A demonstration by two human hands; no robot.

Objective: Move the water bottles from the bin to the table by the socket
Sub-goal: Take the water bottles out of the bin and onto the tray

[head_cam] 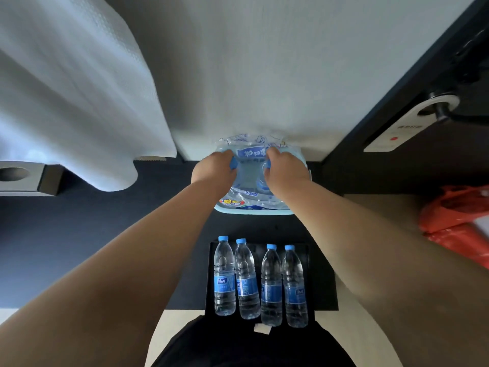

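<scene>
A light blue bin (254,211) sits on the dark floor against the white wall, filled with clear water bottles in torn plastic wrap (248,152). Both my hands are down inside it. My left hand (215,169) is closed around the blue-capped neck of one bottle (234,163). My right hand (284,169) is closed around the neck of another bottle (268,163). Closer to me, several upright water bottles (225,276) with blue caps and blue labels stand in a row on a small black table (324,287).
A white textured cloth (79,88) hangs at the left, over a grey box with a round hole (16,176). A black door with a handle and a white hanger tag (412,120) stands at the right. A red plastic bag (460,221) lies at the right edge.
</scene>
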